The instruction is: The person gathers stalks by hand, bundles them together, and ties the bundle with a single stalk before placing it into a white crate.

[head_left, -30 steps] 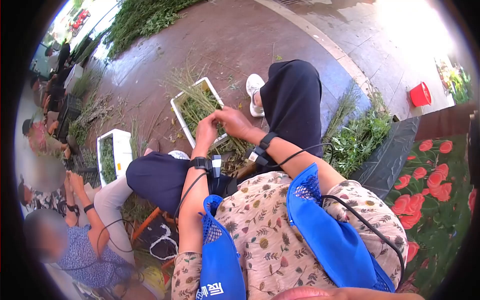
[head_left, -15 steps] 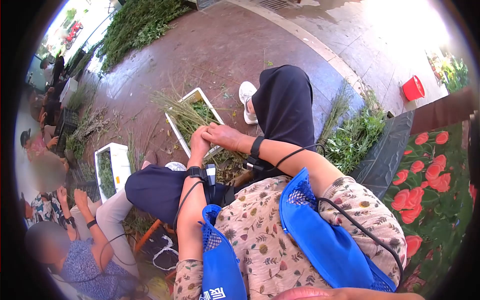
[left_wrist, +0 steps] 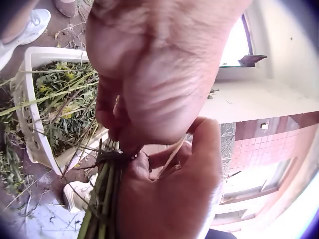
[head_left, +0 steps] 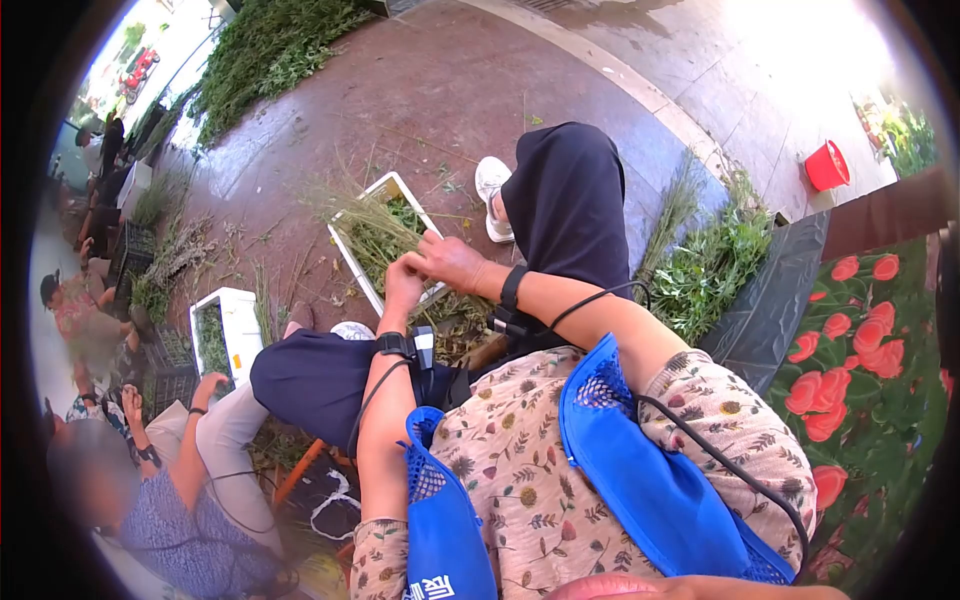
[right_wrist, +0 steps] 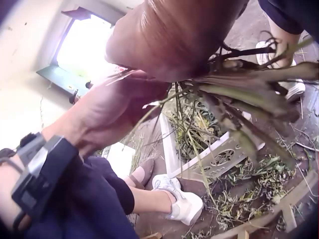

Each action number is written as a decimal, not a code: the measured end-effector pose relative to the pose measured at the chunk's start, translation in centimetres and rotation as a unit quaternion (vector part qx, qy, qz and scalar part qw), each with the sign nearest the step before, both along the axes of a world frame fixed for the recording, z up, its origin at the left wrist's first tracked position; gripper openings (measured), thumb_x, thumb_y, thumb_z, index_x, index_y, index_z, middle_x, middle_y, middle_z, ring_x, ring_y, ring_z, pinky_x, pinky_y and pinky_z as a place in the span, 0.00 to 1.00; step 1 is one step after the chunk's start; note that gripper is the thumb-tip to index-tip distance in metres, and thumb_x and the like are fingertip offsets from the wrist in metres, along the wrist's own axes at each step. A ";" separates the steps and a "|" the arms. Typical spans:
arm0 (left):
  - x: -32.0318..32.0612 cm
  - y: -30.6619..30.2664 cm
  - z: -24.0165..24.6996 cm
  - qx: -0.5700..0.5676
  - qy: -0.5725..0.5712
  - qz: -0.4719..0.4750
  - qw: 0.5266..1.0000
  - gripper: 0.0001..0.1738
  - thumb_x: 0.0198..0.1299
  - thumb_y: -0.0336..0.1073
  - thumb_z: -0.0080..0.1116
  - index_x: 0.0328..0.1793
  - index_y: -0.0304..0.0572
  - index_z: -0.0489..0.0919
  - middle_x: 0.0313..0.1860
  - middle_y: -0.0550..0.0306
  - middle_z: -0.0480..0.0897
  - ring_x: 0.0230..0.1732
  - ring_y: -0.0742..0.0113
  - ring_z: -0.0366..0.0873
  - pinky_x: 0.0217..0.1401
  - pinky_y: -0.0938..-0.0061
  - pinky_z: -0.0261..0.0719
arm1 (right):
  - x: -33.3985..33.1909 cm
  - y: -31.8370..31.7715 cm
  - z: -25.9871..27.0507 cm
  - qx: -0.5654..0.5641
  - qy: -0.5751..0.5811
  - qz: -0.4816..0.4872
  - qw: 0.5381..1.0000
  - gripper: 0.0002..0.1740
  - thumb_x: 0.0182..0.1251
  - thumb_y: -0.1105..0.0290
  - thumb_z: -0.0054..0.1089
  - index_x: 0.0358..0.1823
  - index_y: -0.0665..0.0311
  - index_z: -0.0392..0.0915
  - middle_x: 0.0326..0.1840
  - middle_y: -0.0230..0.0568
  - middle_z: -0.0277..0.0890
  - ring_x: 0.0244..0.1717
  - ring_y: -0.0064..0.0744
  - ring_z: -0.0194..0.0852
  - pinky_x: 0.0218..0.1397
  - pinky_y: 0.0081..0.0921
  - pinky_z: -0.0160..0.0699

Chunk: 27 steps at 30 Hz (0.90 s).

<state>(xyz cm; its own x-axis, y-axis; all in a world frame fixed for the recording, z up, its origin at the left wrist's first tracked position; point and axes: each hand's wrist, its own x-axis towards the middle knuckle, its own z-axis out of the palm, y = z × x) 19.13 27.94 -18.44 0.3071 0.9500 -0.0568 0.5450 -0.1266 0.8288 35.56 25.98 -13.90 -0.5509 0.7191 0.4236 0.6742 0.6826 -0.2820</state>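
Note:
In the head view, my left hand (head_left: 403,285) and right hand (head_left: 450,263) meet at the lower end of a bundle of long thin green stems (head_left: 375,218). Seen from the left wrist, my left hand (left_wrist: 154,69) has its fingers curled at a dark band round the stems (left_wrist: 102,199), and my right hand (left_wrist: 169,199) grips beside it. A thin pale strip (left_wrist: 170,158) runs between the hands. The right wrist view shows the cut stem ends (right_wrist: 249,99) sticking out by my right hand (right_wrist: 169,40). The fingertips are partly hidden.
A white crate (head_left: 354,262) of cut greenery stands before my knees, another white box (head_left: 238,325) to the left. Leafy plants (head_left: 718,265) lie at the right, a green heap (head_left: 270,60) farther off. A red bucket (head_left: 827,166) stands far right; a person (head_left: 190,520) sits at left.
The head view has shifted slightly. Both hands remain together at the bundle, moved a little to the left in the view. The seated person's hands have moved apart and down.

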 end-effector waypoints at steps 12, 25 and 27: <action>-1.4 0.5 -3.4 -0.450 -0.343 0.262 0.782 0.17 0.60 0.46 0.62 0.45 0.40 0.79 0.38 0.55 0.82 0.38 0.58 0.80 0.41 0.64 0.79 | 0.3 0.3 1.3 -0.093 0.169 0.015 0.981 0.15 0.52 0.78 0.55 0.42 0.60 0.70 0.36 0.43 0.71 0.45 0.49 0.69 0.40 0.38 0.75; 2.4 -1.0 -4.2 -0.373 -0.438 0.253 0.778 0.07 0.64 0.36 0.54 0.43 0.45 0.78 0.34 0.61 0.76 0.30 0.68 0.73 0.28 0.71 0.71 | -0.8 -1.2 1.1 -0.097 0.072 -0.055 0.991 0.16 0.50 0.82 0.54 0.41 0.58 0.68 0.33 0.42 0.73 0.42 0.50 0.71 0.35 0.43 0.76; 2.8 -1.3 -3.9 -0.359 -0.409 0.284 0.789 0.07 0.64 0.36 0.53 0.42 0.44 0.79 0.34 0.61 0.76 0.31 0.68 0.73 0.28 0.71 0.71 | -0.7 -1.2 1.3 -0.092 0.022 -0.063 0.993 0.15 0.50 0.80 0.55 0.40 0.58 0.68 0.35 0.40 0.74 0.42 0.49 0.72 0.35 0.40 0.79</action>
<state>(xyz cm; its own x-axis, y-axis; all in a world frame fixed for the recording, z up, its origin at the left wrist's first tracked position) 21.89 26.69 -22.36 0.0558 0.7605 -0.6469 -0.4106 0.6081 0.6795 34.84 24.80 -12.58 -0.4352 0.8491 0.2995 0.7355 0.5271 -0.4257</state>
